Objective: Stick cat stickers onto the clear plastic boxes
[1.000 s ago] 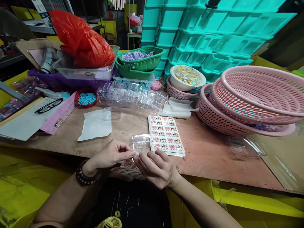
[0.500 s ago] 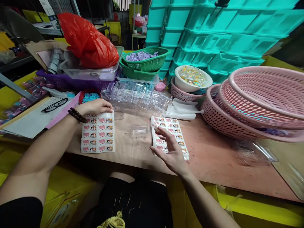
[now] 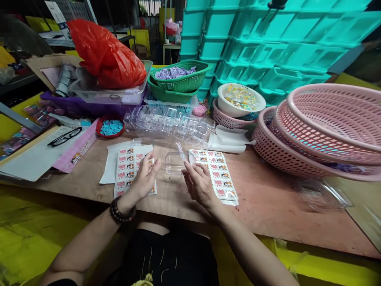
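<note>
Evidently, your right hand point(image 3: 198, 183) pinches a narrow, pale printed strip point(image 3: 180, 151) upright between its fingertips, beside a stack of white sticker sheets with cats and pink print point(image 3: 224, 175). Your left hand point(image 3: 144, 178), fingers loosely parted and gripping nothing, is over another white cat-printed sheet point(image 3: 122, 171). A clear rectangular plastic case point(image 3: 170, 163) lies on the brown wooden tabletop point(image 3: 256, 206) between both sheet groups.

- Right sticker sheet point(image 3: 222, 174): partly behind the right hand point(image 3: 200, 186).
- Strip point(image 3: 180, 151) in its fingers point(image 3: 190, 170): blurred, possibly a sticker.
- Pink baskets point(image 3: 315, 128): cut at right.
- Turquoise crates point(image 3: 276, 51): cut at top.
</note>
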{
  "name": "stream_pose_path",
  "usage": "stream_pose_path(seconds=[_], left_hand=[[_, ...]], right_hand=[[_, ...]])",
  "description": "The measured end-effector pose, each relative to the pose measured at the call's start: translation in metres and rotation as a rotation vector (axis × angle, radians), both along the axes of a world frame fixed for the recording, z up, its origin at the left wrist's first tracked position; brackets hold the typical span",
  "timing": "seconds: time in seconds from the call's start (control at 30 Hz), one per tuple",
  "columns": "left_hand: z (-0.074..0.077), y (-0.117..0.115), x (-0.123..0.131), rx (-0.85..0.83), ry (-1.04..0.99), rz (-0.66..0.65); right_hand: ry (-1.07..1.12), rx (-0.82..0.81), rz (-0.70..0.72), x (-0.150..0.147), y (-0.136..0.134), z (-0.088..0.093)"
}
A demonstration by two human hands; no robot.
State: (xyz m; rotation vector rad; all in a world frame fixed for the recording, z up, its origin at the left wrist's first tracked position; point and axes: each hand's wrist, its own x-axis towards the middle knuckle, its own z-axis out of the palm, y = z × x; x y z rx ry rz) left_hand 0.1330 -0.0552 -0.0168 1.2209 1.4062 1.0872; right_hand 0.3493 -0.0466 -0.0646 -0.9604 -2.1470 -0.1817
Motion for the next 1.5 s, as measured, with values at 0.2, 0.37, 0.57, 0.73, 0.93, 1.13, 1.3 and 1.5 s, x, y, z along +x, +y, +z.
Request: stream_pose_path(seconds=[0.2, 0.37, 0.57, 0.73, 0.93, 1.13, 1.3, 1.5], left_hand=[[0.008, -0.001, 0.02, -0.663, -0.804, -0.372], [-0.003, 0.005, 0.026, -0.512, -0.874, -0.226], [-0.014, 0.003, 0.029, -0.246, -0.777, -0.244], [-0.014, 0.0, 0.035, -0.216, -0.75, -0.268], [-0.016, 0.001, 0.034, -0.177, -0.774, -0.26], [-0.016, 0.001, 0.032, -0.173, -0.784, -0.28], [-0.018, 0.001, 0.032, -0.155, -0.805, -0.282], [-0.022, 0.002, 0.031, -0.168, -0.834, -0.278]], right_hand=[[-0.119, 0.236, 0.176, 0.011, -0.02, 0.009], [0.102, 0.099, 0.132, 0.012, -0.049, 0.039], [0.782, -0.548, 0.058, 0.009, -0.064, 0.088], [1.109, -1.117, 0.018, 0.001, -0.044, 0.091], [1.267, -1.214, -0.054, -0.011, -0.032, 0.075], [1.259, -1.2, -0.091, -0.013, -0.029, 0.075], [1.254, -1.19, -0.075, -0.014, -0.029, 0.076], [1.264, -1.186, -0.032, -0.015, -0.03, 0.075]])
